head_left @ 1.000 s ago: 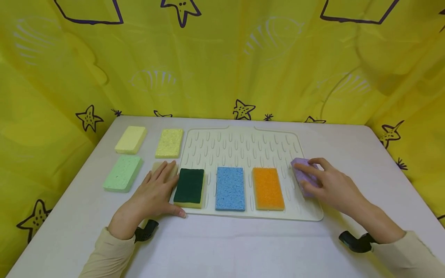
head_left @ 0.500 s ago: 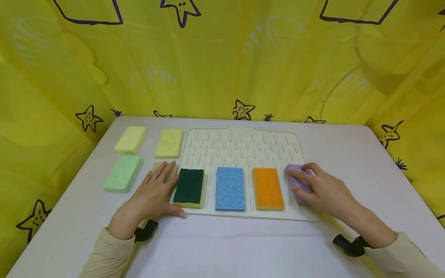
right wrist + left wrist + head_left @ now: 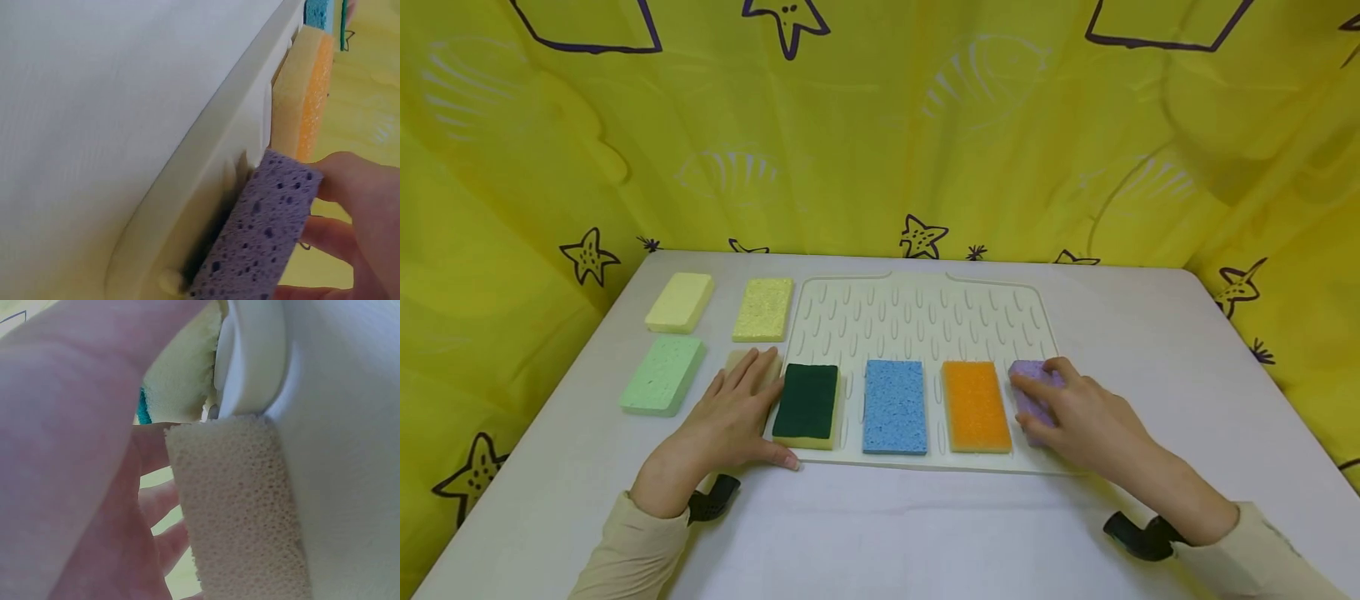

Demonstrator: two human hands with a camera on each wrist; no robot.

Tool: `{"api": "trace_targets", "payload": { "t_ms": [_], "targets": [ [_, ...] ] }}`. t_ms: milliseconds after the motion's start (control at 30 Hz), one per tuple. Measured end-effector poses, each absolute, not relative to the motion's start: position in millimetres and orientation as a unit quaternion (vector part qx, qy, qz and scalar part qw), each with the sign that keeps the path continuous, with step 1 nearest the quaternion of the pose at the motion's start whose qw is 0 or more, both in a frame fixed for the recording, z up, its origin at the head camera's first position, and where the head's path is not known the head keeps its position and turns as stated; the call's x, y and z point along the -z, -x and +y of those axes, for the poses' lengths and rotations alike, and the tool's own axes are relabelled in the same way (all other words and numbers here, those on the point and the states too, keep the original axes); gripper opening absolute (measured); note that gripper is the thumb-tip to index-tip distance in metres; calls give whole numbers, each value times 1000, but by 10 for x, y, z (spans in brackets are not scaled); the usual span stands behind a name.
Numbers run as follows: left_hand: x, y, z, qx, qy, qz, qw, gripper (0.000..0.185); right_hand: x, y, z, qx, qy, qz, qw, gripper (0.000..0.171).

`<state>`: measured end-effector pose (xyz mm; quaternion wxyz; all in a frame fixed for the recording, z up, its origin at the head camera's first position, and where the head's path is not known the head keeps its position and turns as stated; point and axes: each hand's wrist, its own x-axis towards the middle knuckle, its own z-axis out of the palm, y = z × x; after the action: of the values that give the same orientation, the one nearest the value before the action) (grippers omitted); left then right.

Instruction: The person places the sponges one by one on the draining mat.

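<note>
My right hand grips a purple sponge by its sides at the right end of a cream ridged mat. In the right wrist view the purple sponge stands slightly tilted close over the mat. Left of it on the mat lie an orange-topped sponge, a blue sponge and a sponge with a dark green scouring face. My left hand rests spread at the mat's left edge, its thumb by the front corner. Its fingers lie over a beige sponge, partly hidden beneath them.
On the white table, left of the mat, lie a pale yellow sponge, a speckled yellow sponge and a mint green sponge. A yellow patterned curtain encloses the back and sides.
The right hand has carried the purple sponge leftward, closer to the orange sponge, and the sponge now stands straighter in line with the row. The left hand has stayed in place.
</note>
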<state>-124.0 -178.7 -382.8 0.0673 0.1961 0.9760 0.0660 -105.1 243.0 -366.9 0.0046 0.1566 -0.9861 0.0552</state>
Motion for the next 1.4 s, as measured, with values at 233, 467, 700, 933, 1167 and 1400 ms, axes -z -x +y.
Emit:
{"api": "trace_targets", "payload": {
  "t_ms": [233, 467, 700, 933, 1167, 1400],
  "targets": [
    [3822, 1252, -1795, -66, -199, 976, 63, 119, 3655, 1021, 2416, -56, -163, -985, -6, 54],
    [3794, 1266, -1828, -74, -197, 974, 80, 129, 3615, 951, 2448, -118, -159, -979, -41, 64],
    [3690, 1332, -1910, -87, -215, 969, 87, 129, 3549, 883, 2581, -157, -123, -978, -61, 78],
    [3638, 1408, -1972, -101, -239, 960, 108, 123, 3564, 821, 2684, -171, -107, -975, -96, 92],
    [3611, 1438, -1987, -86, -265, 954, 115, 117, 3598, 808, 2780, -189, -109, -970, -104, 103],
    [3576, 1481, -1991, -72, -280, 949, 122, 113, 3731, 752, 2936, -227, -137, -957, -115, 98]
  ]
}}
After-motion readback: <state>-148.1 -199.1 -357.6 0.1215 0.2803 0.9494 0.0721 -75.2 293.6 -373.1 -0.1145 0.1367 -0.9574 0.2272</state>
